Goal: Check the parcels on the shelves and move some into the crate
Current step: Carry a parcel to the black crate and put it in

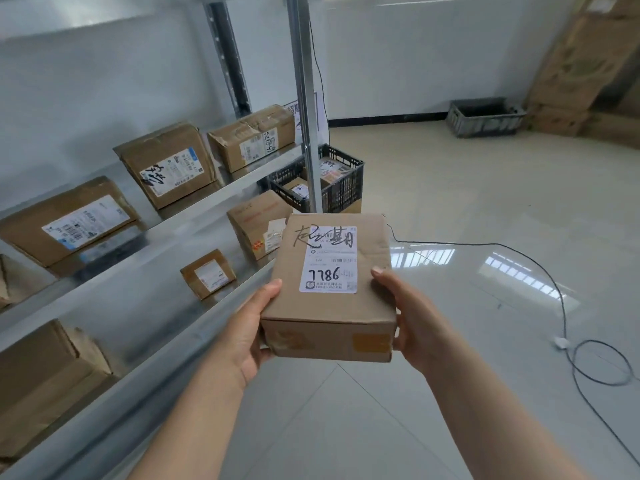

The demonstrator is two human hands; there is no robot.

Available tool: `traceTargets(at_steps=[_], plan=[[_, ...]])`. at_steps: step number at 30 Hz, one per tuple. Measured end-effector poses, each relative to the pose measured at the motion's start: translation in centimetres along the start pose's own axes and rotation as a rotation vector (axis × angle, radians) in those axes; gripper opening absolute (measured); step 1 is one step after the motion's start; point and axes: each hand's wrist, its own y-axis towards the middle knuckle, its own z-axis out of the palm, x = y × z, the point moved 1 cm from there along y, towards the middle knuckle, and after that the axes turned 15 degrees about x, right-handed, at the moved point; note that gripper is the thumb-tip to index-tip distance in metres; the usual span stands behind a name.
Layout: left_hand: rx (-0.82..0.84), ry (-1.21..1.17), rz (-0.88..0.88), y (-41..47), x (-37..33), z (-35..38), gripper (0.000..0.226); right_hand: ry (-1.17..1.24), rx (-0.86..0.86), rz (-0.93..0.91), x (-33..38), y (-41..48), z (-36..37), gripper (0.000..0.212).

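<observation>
I hold a brown cardboard parcel [329, 306] in front of me, its white label marked 7786 facing up. My left hand [247, 327] grips its left side and my right hand [412, 320] grips its right side. A black slatted crate [349, 188] stands on the floor past the shelf post, with parcels inside. On the metal shelves [166, 237] at the left lie several more labelled parcels, among them a small one [207, 273] and a larger one [258, 226] just beyond my left hand.
A steel shelf post [306, 98] rises between me and the crate. A second dark crate [485, 117] sits by the far wall, beside stacked flat cartons [581, 71]. A black cable [561, 306] snakes over the glossy tiled floor at the right.
</observation>
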Motion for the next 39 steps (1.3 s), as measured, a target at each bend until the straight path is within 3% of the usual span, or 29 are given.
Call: traceTargets(at_steps=[16,29,39], plan=[[0.081,0.069,-0.032,9.7,-2.4,7.7,0.032,0.102,-0.116,-0.043,4.3,5.0,-8.1,0.026],[0.103,0.047,-0.112,26.4,-8.5,13.8,0.044,0.12,-0.191,-0.013,14.5,17.5,-15.1,0.018],[0.089,0.026,-0.143,34.3,-13.7,18.0,0.03,0.144,-0.189,0.019,21.2,24.7,-18.6,0.022]])
